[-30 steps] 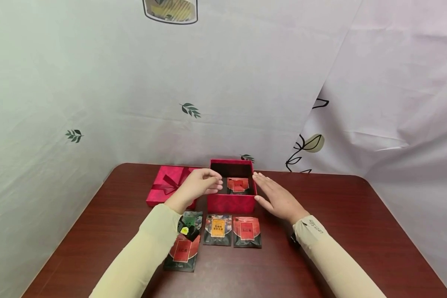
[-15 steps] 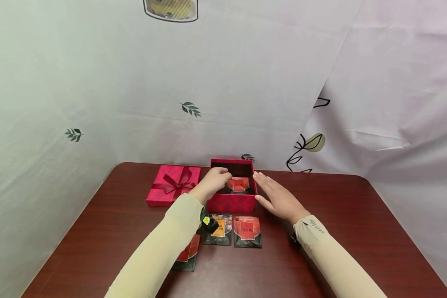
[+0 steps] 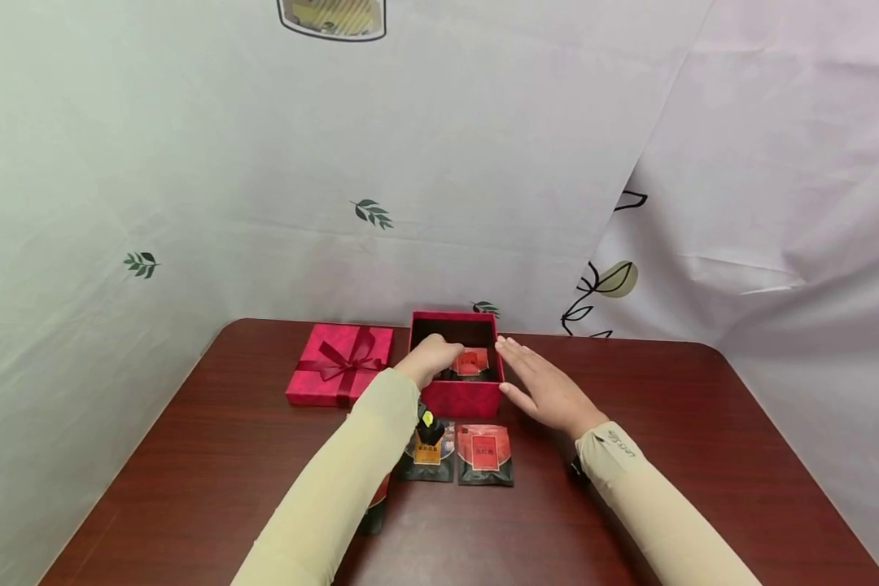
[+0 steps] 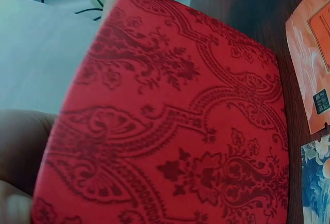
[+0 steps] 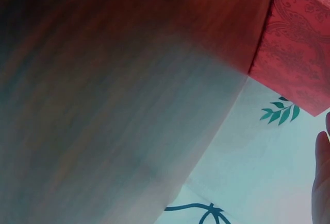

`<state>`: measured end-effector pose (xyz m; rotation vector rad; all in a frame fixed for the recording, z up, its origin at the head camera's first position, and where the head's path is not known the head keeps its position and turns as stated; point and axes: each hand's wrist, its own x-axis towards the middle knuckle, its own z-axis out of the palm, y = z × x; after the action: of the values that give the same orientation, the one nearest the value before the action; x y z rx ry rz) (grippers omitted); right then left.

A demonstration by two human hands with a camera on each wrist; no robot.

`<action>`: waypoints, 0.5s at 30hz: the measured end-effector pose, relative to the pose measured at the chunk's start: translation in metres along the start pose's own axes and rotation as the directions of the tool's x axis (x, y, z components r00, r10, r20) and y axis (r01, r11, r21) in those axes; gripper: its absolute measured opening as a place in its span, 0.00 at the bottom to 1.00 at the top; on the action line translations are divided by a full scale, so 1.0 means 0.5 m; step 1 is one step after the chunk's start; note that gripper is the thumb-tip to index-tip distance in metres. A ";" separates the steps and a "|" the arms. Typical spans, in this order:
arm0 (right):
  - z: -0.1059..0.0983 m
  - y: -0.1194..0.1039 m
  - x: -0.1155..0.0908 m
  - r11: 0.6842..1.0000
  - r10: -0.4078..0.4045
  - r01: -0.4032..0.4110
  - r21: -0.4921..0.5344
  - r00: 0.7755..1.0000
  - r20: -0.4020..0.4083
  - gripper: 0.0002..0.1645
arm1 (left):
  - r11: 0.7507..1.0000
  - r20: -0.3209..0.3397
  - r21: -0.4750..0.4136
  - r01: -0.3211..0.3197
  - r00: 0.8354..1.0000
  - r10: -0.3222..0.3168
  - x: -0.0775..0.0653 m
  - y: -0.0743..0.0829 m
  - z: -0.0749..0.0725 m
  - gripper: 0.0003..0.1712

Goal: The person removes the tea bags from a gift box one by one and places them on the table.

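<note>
A red patterned gift box (image 3: 465, 398) with a dark inside stands uncovered near the table's back edge. Within it lies a red-and-black sachet (image 3: 473, 362). My left hand (image 3: 430, 358) reaches over the box's front left side, its thumb close to that sachet. The fingers are hidden inside, so what they touch does not show. In the left wrist view the box's front wall (image 4: 175, 110) covers most of the hand. My right hand (image 3: 545, 387) lies along the box's right side with straight fingers, the fingertips at its rim.
Left of the box sits its red lid (image 3: 340, 366) with a ribbon bow. In front lie a red sachet (image 3: 486, 454) and an orange-labelled sachet (image 3: 428, 462). Another dark sachet (image 3: 373, 514) is mostly under the left sleeve. A white patterned cloth (image 3: 439, 163) hangs behind the table (image 3: 630, 391).
My left hand has moved right, from the box's left edge down into the box beside the sachet. The left sleeve now covers more of the sachets in front. The right hand stays put.
</note>
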<state>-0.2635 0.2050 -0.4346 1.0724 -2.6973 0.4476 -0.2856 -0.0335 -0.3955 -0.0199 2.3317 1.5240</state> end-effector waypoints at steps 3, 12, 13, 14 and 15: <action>0.000 -0.001 0.000 1.000 0.001 -0.001 0.003 1.000 -0.001 0.39 | 1.000 0.009 0.005 0.017 1.000 -0.017 0.004 -0.001 0.002 0.35; 0.000 -0.004 0.000 1.000 -0.011 0.011 0.006 1.000 -0.019 0.40 | 0.999 0.028 -0.018 0.034 0.999 -0.033 0.004 -0.003 0.001 0.33; 0.000 -0.005 0.000 1.000 -0.013 0.013 0.005 1.000 -0.020 0.40 | 0.999 0.024 -0.020 0.026 0.999 -0.026 0.004 -0.003 0.001 0.33; 0.000 -0.005 0.000 1.000 -0.010 0.010 0.004 1.000 -0.018 0.40 | 1.000 0.021 -0.024 0.020 1.000 -0.019 0.003 -0.004 0.002 0.32; -0.001 -0.005 0.000 1.000 -0.007 0.007 0.005 1.000 -0.014 0.40 | 1.000 0.016 -0.028 0.013 1.000 -0.013 0.003 -0.003 0.002 0.32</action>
<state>-0.2615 0.2033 -0.4339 1.0749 -2.6808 0.4591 -0.2863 -0.0331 -0.3978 -0.0294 2.2936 1.5446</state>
